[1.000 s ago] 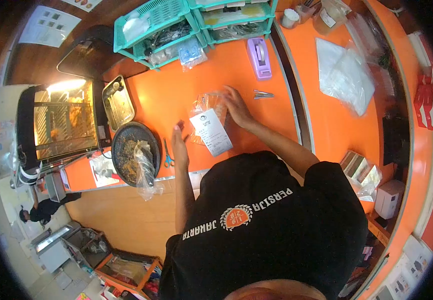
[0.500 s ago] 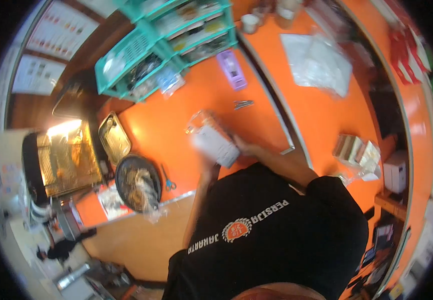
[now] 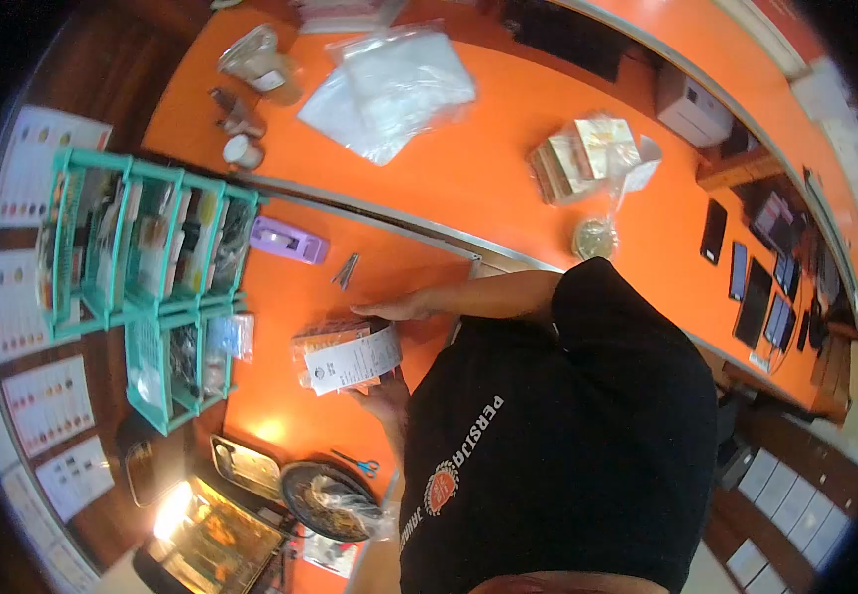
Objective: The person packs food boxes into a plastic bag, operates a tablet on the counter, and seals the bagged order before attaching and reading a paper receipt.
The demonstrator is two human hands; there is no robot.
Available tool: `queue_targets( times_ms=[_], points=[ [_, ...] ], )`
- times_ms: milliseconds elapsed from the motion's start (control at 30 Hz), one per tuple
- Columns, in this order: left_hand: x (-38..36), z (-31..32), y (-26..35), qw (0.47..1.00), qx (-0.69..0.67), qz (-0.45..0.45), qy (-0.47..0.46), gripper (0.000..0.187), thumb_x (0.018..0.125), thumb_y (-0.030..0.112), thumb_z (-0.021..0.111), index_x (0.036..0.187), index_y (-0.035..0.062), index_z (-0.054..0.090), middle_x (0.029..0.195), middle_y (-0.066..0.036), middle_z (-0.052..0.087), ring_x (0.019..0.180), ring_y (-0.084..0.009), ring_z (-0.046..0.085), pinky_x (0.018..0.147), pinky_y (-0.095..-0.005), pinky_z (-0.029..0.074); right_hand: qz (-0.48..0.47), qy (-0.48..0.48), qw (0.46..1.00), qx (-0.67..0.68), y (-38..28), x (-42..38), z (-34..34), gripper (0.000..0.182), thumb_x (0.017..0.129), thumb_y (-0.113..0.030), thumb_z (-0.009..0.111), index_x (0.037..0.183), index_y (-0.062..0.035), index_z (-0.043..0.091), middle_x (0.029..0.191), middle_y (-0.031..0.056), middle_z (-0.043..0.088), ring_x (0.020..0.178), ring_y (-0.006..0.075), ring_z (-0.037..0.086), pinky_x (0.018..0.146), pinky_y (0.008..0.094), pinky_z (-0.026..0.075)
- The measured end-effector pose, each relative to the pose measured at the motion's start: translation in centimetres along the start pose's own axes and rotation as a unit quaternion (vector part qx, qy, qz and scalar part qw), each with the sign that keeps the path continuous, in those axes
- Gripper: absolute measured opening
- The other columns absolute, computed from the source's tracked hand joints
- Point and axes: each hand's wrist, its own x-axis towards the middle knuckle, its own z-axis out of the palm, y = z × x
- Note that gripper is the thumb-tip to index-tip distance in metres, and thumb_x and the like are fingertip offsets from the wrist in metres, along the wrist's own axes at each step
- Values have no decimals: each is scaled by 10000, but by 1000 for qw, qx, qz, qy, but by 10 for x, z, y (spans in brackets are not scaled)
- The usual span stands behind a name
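A plastic-wrapped package [image 3: 304, 345] with orange contents lies on the orange counter, and a white printed receipt [image 3: 354, 362] rests across its top. My left hand [image 3: 383, 400] grips the package at its near lower edge; some of its fingers are hidden beneath. On the other side, my right hand [image 3: 401, 305] stretches flat just above the package, fingers straight and holding nothing. Beyond that hand are a small silver metal tool [image 3: 347, 270] and a purple tape dispenser [image 3: 290, 241].
Teal stacked baskets [image 3: 132, 319] stand against the wall. Blue-handled scissors [image 3: 359, 463] lie near a black round tray [image 3: 295, 485]. Across a metal-edged gap, the other counter holds clear plastic bags [image 3: 399, 84], wrapped boxes [image 3: 587, 158] and several phones [image 3: 738, 271].
The view has turned, so the counter scene appears rotated. My right hand has come off the package and its fingers are extended. The receipt's printed face now shows on the package.
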Motion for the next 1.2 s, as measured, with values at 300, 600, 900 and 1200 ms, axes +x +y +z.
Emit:
queue_targets(
  times_ms=[300,600,900,1200],
  points=[
    [16,-28,-8,983,-77,-148,72,801,1010,685,421,1593,139,354,1609,-137,420,1460,-345,426,1169,-582,362,-266,302,903,-153,-98,-234,-8,273,1043,-213,629,1228,-19,684,1159,94,740,1042,156,688,908,352,555],
    [69,-77,-58,949,81,-296,-74,300,991,317,586,1184,94,640,1322,-153,623,1289,-350,573,1109,-531,442,-41,595,533,-600,-127,-469,-59,324,796,16,714,1068,-153,765,1457,106,587,1364,382,503,1160,494,382],
    [-18,60,-146,926,229,-299,-34,320,1037,344,536,1229,95,596,1330,-84,570,1164,-332,579,1004,-483,499,-55,436,570,-694,-127,-470,-88,235,692,-111,853,902,-200,801,1351,73,601,1340,342,500,1144,529,390],
    [-119,253,-232,754,553,195,-297,696,869,173,817,1446,-17,478,1437,-226,509,1366,-347,468,1115,-460,427,-115,230,748,-611,-129,-469,-182,368,853,-378,828,1045,-80,730,1180,130,574,1112,289,571,947,402,477]
  ],
)
